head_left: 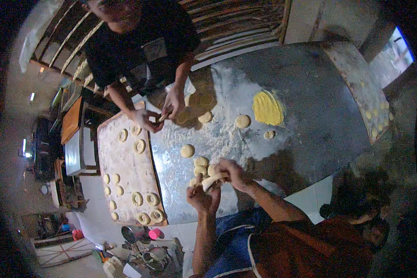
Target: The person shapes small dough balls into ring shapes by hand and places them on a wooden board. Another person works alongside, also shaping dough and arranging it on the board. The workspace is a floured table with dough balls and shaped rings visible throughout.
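Left hand (204,199) and right hand (235,175) each had a grip closed on a pale dough strip (214,180), held between them over the table's (310,92) near side. Dough pieces (201,161) crowded just beyond; a ring-laden board (125,169) lined the left edge, a co-worker (141,53) opposite. Widest grey surface ran right of the yellow spread (268,107), toward a second board (352,74).

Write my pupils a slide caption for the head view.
Left hand and right hand hold dough over a floured table; across it, a co-worker works beside dough rings on a board.
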